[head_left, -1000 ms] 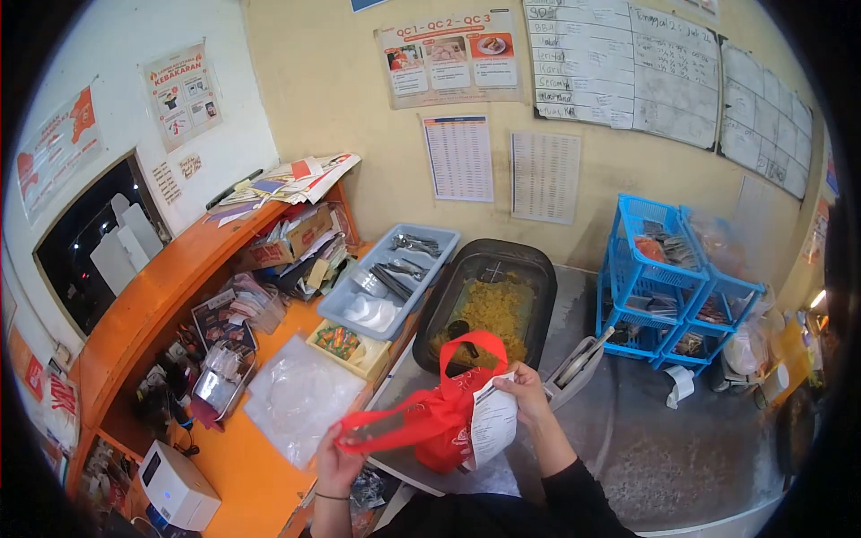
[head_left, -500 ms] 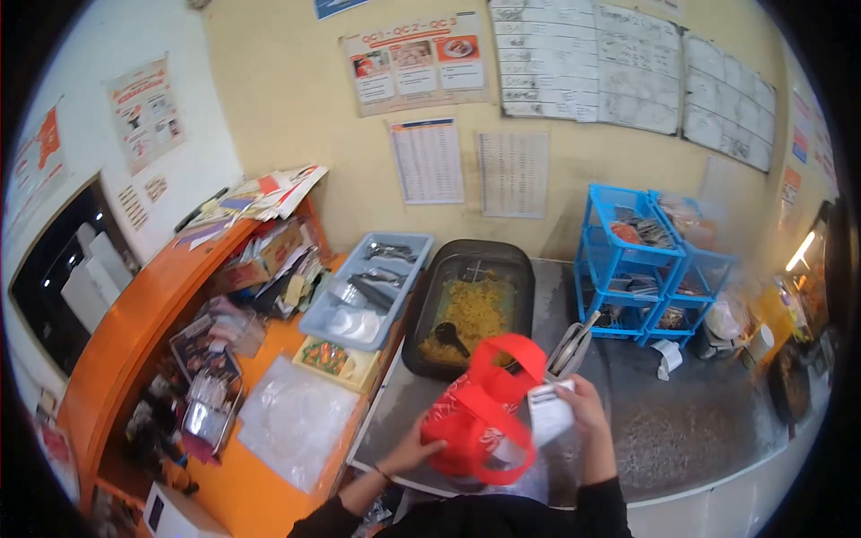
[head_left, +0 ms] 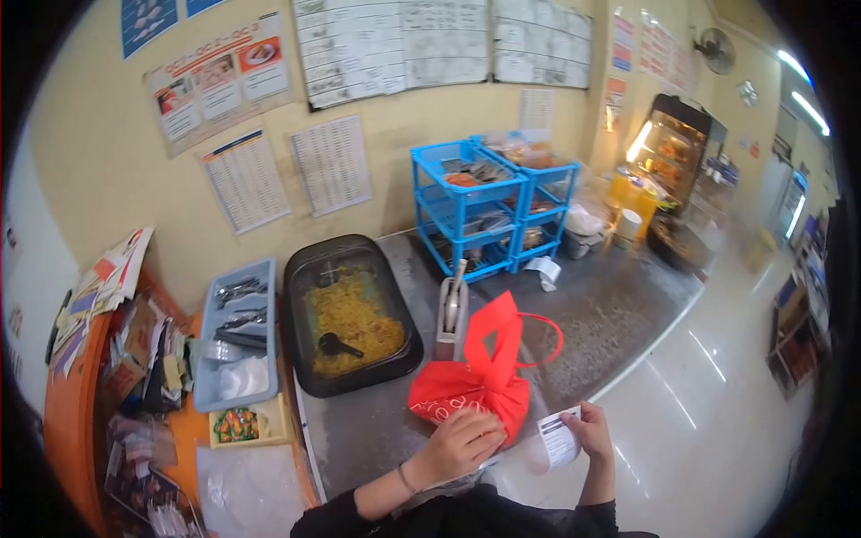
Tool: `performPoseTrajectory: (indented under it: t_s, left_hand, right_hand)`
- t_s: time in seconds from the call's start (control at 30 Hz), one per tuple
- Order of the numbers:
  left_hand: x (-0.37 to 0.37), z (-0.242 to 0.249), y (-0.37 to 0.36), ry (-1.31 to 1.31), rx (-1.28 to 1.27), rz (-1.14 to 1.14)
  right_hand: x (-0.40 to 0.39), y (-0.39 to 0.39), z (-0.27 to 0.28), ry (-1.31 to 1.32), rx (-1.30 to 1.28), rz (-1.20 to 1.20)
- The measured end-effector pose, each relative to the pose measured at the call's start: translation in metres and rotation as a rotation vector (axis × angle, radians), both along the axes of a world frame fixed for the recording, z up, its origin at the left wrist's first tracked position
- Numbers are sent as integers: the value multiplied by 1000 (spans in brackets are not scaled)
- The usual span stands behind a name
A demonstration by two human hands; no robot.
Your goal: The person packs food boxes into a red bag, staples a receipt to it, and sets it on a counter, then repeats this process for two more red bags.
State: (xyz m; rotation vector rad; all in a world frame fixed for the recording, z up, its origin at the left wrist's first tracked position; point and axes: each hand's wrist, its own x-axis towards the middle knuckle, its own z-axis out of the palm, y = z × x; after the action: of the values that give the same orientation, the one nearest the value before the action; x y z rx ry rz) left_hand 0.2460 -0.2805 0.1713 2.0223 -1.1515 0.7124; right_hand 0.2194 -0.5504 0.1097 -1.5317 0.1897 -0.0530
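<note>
A red carry bag (head_left: pixel 504 394) with white lettering stands near the front edge of the dark metal counter, one handle loop upright and the other curving out to the right. Against its lower front, my left hand (head_left: pixel 462 441) is closed with the fingers curled on the fabric; the fingertips are partly hidden. Off to the right of the bag, my right hand (head_left: pixel 590 432) pinches a white printed receipt (head_left: pixel 558 439) along its right edge. The receipt's lower end curls, and the paper is apart from the bag.
Behind the bag stands a grey metal holder (head_left: pixel 451 314). A black pan (head_left: pixel 408 359) of yellow food with a black ladle (head_left: pixel 339 346) sits left. Beyond are blue stacked baskets (head_left: pixel 462 220), with a utensil tray (head_left: pixel 210 359) at far left. The counter's right edge borders a tiled floor.
The view has turned right. My left hand has moved from the bag's left side to its lower front. My right hand with the receipt has drawn away from the bag to the right.
</note>
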Motion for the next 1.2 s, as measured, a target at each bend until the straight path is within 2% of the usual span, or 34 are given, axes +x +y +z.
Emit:
performPoseTrajectory:
  t_s: [0.03,0.07,0.13,0.23,0.27,0.37,0.5,0.6,0.7,0.73,0.83,0.93,1.03,1.2]
  left_hand:
    - [10,3,-9,-140,60,-48]
    - [21,6,-14,-125,89,28]
    - [41,9,-25,-103,141,188]
    - [56,1,-15,-80,159,284]
    - [60,-1,-12,-67,117,284]
    - [58,-1,-7,9,50,267]
    - [61,-12,2,191,-76,192]
    - [68,-2,2,124,-56,109]
    - [76,4,4,135,-18,37]
    - [79,5,5,151,-7,10]
    - [77,13,7,104,137,46]
    - [74,15,3,62,217,89]
    - [70,22,-2,83,243,37]
    - [50,47,-22,142,284,195]
  right_hand:
    - [-7,5,4,-17,70,2]
    - [-10,8,4,-64,144,16]
    - [-15,11,6,-97,118,133]
    - [5,32,23,-278,112,260]
    - [13,41,30,-338,104,293]
    - [40,63,43,-193,171,415]
    - [63,84,57,-455,38,392]
    - [70,91,64,-471,44,478]
    - [86,82,52,-428,-70,505]
    - [89,78,53,-489,-147,493]
    - [85,77,51,-366,63,445]
    - [81,83,31,-246,258,298]
    - [68,93,23,-194,485,204]
    - [66,101,12,-286,516,147]
